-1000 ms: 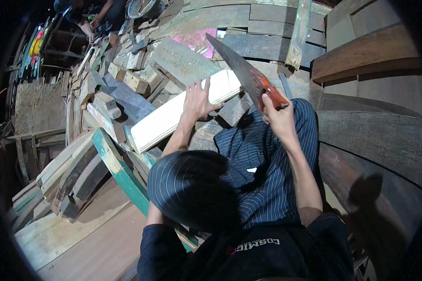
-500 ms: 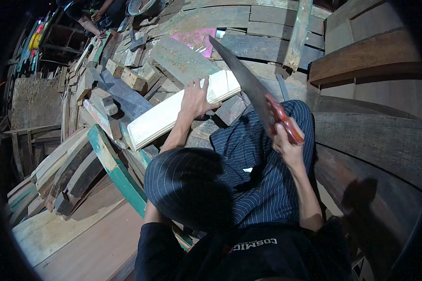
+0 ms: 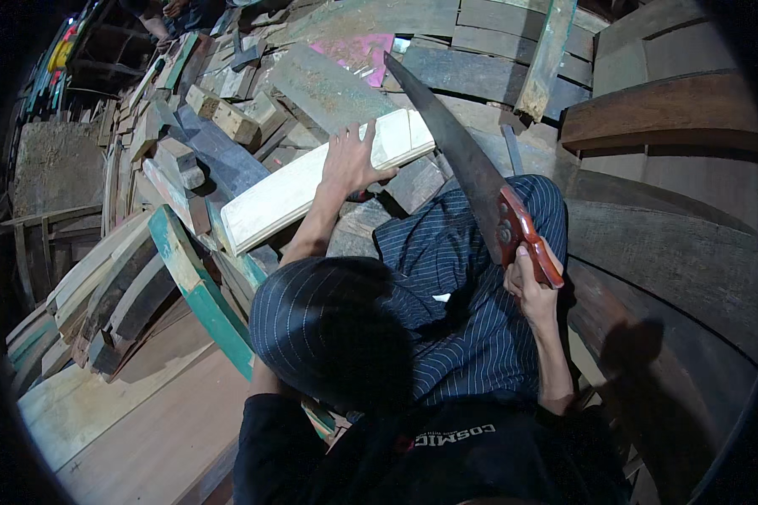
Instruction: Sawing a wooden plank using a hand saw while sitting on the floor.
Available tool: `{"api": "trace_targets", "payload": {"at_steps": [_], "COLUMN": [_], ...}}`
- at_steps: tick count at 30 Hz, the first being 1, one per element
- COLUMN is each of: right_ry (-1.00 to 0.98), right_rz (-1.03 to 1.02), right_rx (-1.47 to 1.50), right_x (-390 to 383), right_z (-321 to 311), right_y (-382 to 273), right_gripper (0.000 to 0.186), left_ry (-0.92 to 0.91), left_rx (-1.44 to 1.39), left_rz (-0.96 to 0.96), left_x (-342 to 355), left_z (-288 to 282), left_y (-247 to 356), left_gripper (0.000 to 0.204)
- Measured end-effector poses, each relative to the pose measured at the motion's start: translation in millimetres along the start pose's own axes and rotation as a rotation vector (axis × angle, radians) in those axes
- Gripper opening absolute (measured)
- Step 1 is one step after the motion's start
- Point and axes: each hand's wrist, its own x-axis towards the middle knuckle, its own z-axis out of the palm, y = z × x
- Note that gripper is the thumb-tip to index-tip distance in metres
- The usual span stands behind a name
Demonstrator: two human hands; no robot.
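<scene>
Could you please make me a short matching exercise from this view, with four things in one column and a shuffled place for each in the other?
Things:
1. Saw
2. White plank
3. Pink sheet
4. Partly green plank

Places:
A. To the left of the striped trousers
B. Near the top of the picture, beside the saw's tip
C. Held by its red handle in the right hand
D. Under the left hand

Right pairs: 1-C, 2-D, 3-B, 4-A
</scene>
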Motion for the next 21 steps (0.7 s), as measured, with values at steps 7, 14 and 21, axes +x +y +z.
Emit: {"api": "trace_targets", "payload": {"at_steps": [7, 14, 21], "right_ry": [0.020, 0.017, -0.028], "right_rz": [-0.127, 0.020, -0.110], "right_rx": [-0.037, -0.010, 0.018], "right_x": [116, 3, 104], "right_z": [45, 14, 21], "right_y": [33, 11, 34], "right_gripper": [0.020, 0.031, 0.013], "left_ry": [0.001, -0.004, 0.004], "left_rx": [-0.007, 0.019, -0.034], "left_rz": [0.028, -0.006, 0.040], "left_x": [6, -1, 17], "left_z": [2, 3, 6], "left_y": [6, -3, 11], "left_gripper": [0.109, 0.109, 0.111]}}
